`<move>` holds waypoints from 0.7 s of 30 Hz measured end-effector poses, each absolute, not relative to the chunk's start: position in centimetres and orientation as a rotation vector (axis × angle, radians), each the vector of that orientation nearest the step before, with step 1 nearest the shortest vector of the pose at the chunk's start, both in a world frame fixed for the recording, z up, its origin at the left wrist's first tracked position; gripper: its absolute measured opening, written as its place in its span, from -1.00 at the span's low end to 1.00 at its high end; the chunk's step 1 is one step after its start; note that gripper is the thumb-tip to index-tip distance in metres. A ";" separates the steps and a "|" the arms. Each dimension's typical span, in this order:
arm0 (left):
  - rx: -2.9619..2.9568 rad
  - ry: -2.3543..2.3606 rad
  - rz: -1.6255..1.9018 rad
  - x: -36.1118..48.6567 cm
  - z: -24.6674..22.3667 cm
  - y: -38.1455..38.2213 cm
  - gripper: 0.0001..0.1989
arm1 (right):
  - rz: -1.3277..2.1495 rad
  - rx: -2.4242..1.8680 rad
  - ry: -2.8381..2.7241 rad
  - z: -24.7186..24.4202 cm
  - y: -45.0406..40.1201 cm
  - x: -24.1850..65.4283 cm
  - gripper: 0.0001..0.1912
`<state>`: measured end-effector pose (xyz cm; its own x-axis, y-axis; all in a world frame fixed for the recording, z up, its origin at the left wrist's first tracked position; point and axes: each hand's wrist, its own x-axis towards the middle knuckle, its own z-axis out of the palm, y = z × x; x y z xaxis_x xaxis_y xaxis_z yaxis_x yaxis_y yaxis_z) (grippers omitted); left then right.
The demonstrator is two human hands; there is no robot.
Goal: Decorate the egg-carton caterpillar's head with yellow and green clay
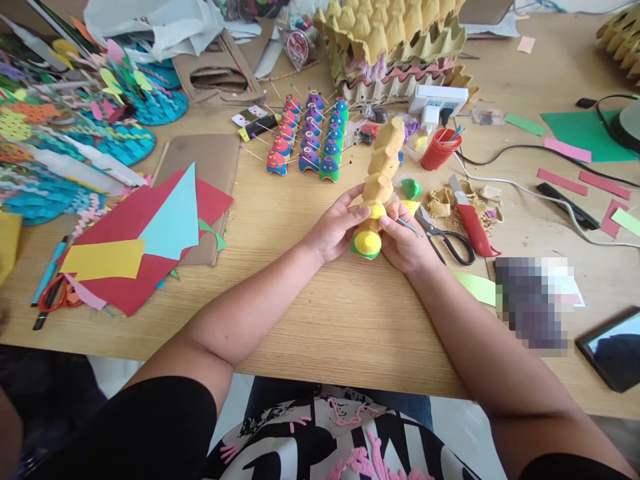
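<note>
Between my hands, above the table, is a strip of egg carton (379, 189) with its bumps in a row, tilted away from me. Yellow clay (367, 241) covers the nearest bump, with green along its lower edge, and more yellow lies on the bump behind. My left hand (336, 230) grips the strip's left side, thumb at the yellow clay. My right hand (406, 241) pinches the right side, its thumb also on the yellow part. A thin blue stick (411, 228) juts out from the right hand; its held end is hidden.
Scissors (453, 241) and a red-handled knife (475, 223) lie right of my hands, near carton scraps. Beyond stand finished caterpillars (310, 137) with pins, a red cup (440, 150) and stacked egg trays (395, 40). Coloured sheets (107, 250) lie left; cables cross the right.
</note>
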<state>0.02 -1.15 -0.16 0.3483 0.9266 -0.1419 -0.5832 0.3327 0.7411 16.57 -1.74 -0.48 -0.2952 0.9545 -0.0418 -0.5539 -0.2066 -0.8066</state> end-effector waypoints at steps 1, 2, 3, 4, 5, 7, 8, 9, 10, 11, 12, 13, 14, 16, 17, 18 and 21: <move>0.647 0.623 1.072 0.0 -0.2 -1.2 -0.07 | 1.724 -0.681 -0.847 -0.5 -1.7 16.5 -0.33; 0.644 0.626 1.070 0.1 -0.2 -1.2 -0.07 | 1.716 -0.683 -0.846 -0.4 -1.7 16.5 -0.33; 0.642 0.630 1.069 0.1 -0.2 -1.2 -0.08 | 1.712 -0.684 -0.843 -0.4 -1.7 16.5 -0.32; 0.642 0.634 1.069 0.1 -0.1 -1.2 -0.08 | 1.711 -0.686 -0.840 -0.4 -1.7 16.5 -0.33; 0.642 0.635 1.071 0.1 -0.1 -1.1 -0.09 | 1.714 -0.686 -0.835 -0.4 -1.7 16.5 -0.33; 0.644 0.626 1.079 0.1 0.0 -1.1 -0.10 | 1.724 -0.675 -0.821 -0.4 -1.7 16.5 -0.34; 0.646 0.619 1.083 0.1 0.0 -1.1 -0.10 | 1.730 -0.668 -0.814 -0.4 -1.6 16.5 -0.35; 0.648 0.615 1.086 0.1 0.0 -1.1 -0.10 | 1.736 -0.661 -0.808 -0.4 -1.6 16.6 -0.35; 0.651 0.615 1.087 0.1 0.1 -1.1 -0.11 | 1.739 -0.658 -0.802 -0.5 -1.6 16.6 -0.36; 0.654 0.617 1.085 0.0 0.1 -1.1 -0.12 | 1.739 -0.658 -0.799 -0.5 -1.5 16.7 -0.36; 0.657 0.619 1.084 0.0 0.1 -1.2 -0.13 | 1.735 -0.662 -0.797 -0.6 -1.5 16.7 -0.36; 0.659 0.619 1.084 0.0 0.1 -1.2 -0.15 | 1.731 -0.668 -0.798 -0.7 -1.5 16.7 -0.36; 0.659 0.615 1.085 0.0 0.0 -1.2 -0.18 | 1.727 -0.674 -0.800 -0.7 -1.5 16.7 -0.37; 0.662 0.600 1.089 0.0 0.0 -1.2 -0.22 | 1.721 -0.682 -0.801 -0.8 -1.6 16.8 -0.37; 0.666 0.593 1.092 0.0 -0.1 -1.2 -0.23 | 1.719 -0.685 -0.800 -0.8 -1.6 16.8 -0.38; 0.669 0.589 1.096 0.0 -0.1 -1.1 -0.23 | 1.718 -0.687 -0.797 -0.8 -1.6 16.8 -0.37; 0.656 0.591 1.100 0.0 -0.2 -1.1 -0.20 | 1.713 -0.684 -0.797 -0.8 -1.6 16.7 -0.35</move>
